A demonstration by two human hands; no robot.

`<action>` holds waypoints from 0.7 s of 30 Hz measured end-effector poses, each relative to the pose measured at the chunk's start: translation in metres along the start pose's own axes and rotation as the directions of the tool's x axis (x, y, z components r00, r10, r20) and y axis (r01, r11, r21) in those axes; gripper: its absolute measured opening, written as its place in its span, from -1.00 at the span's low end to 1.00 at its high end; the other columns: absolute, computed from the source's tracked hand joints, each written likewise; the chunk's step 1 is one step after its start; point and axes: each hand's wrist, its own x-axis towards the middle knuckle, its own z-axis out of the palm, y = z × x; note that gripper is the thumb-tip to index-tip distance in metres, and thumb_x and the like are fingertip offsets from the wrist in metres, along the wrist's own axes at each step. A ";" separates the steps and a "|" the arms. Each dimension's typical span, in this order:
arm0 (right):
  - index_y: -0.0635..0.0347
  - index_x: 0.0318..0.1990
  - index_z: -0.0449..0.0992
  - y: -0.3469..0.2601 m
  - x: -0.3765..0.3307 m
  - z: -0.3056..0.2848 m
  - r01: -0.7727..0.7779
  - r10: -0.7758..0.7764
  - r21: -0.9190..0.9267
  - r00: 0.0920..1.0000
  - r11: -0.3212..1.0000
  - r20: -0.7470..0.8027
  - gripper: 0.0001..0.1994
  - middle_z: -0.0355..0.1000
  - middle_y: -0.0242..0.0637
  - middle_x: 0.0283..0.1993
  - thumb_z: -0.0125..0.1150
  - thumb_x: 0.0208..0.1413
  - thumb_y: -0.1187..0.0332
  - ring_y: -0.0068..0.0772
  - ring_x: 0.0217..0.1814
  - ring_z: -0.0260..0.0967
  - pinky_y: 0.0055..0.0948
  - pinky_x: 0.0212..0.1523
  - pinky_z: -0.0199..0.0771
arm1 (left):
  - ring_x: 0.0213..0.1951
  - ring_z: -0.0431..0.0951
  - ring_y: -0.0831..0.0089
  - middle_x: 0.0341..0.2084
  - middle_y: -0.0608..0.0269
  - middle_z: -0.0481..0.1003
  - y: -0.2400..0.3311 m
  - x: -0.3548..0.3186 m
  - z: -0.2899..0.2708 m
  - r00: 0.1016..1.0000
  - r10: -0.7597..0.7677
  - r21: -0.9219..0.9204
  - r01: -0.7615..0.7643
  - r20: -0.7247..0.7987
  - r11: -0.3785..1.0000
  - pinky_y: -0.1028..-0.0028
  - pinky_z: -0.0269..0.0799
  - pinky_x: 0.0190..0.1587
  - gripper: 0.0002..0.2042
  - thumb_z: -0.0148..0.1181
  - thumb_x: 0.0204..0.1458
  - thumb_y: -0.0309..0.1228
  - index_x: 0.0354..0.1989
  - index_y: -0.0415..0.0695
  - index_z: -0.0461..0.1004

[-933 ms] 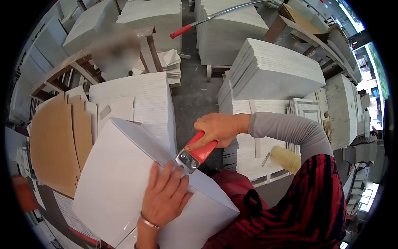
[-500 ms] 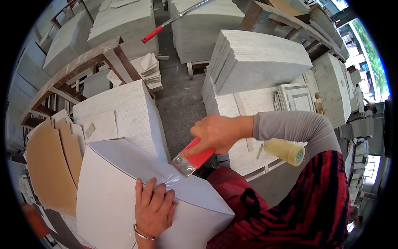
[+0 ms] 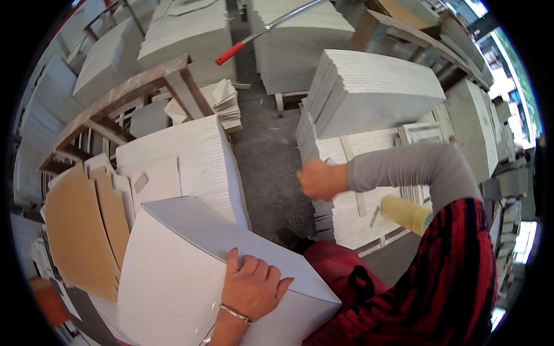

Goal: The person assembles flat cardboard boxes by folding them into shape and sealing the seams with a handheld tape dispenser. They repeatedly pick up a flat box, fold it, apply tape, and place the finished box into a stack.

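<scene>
- Box (image 3: 170,271), white and large, sits at lower left of centre, directly in front of the person. One long edge runs from its upper-left corner down to a pointed corner at the right.
- Left hand (image 3: 252,285) rests over that long edge, fingers bent and slightly spread, in contact with the box and grasping nothing. A metal bracelet (image 3: 235,313) circles the wrist.
- Right hand (image 3: 323,179) is curled into a fist, raised and well apart from the box. It is blurred; whether anything is held within cannot be told.
- Open room: grey floor (image 3: 259,155) forms a narrow aisle beyond the box. A dark shoe (image 3: 290,236) stands at its near end, just past the box's far edge.
- Left limit of the aisle: a low stack of white boards (image 3: 173,147), its side bordering the floor. Brown cardboard sheets (image 3: 75,225) lie between the box and the left rim of the view.
- Right limit: lower boards (image 3: 343,222) carry an upright block of boards (image 3: 381,104). In view, the fist overlaps their aisle-side edge.
- A pale yellow roll (image 3: 404,214) appears below the grey sleeve (image 3: 404,164), near the front edge of the lower boards.
</scene>
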 end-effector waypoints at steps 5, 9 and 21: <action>-0.05 0.07 0.41 0.034 0.094 -0.041 0.109 0.758 0.924 0.540 0.367 -0.365 -0.47 0.50 -0.14 -0.26 0.17 -0.21 0.31 -0.15 -0.34 0.47 -0.14 -0.41 0.42 | -0.46 0.34 0.23 -0.75 0.19 0.33 0.012 0.015 -0.003 0.988 -0.121 0.085 0.113 0.095 0.990 0.06 0.17 -0.16 -0.69 0.27 -0.17 -0.11 -0.65 -0.11 0.47; -0.07 0.09 0.38 0.029 0.184 -0.087 0.488 0.761 0.732 0.645 -0.475 0.064 -0.42 0.46 -0.33 -0.32 0.25 -0.25 0.33 -0.45 -0.46 0.35 -0.40 -0.54 0.34 | -0.35 0.40 0.20 -0.62 0.13 0.44 0.021 0.027 -0.006 0.886 -0.285 0.124 0.257 0.366 0.958 0.00 0.14 -0.11 -0.71 0.25 -0.14 -0.11 -0.56 -0.11 0.51; 0.01 0.13 0.32 -0.029 0.185 -0.102 0.218 0.712 0.950 0.629 0.225 -0.312 -0.45 0.21 -0.05 0.10 0.12 0.00 0.00 0.04 0.19 0.06 -0.03 0.11 0.02 | 0.23 0.17 0.04 0.24 -0.12 0.12 0.027 -0.253 -0.013 -0.062 -0.780 -0.438 0.853 -0.623 0.282 0.20 0.08 0.25 -0.54 -0.09 0.22 -0.26 0.21 -0.29 0.16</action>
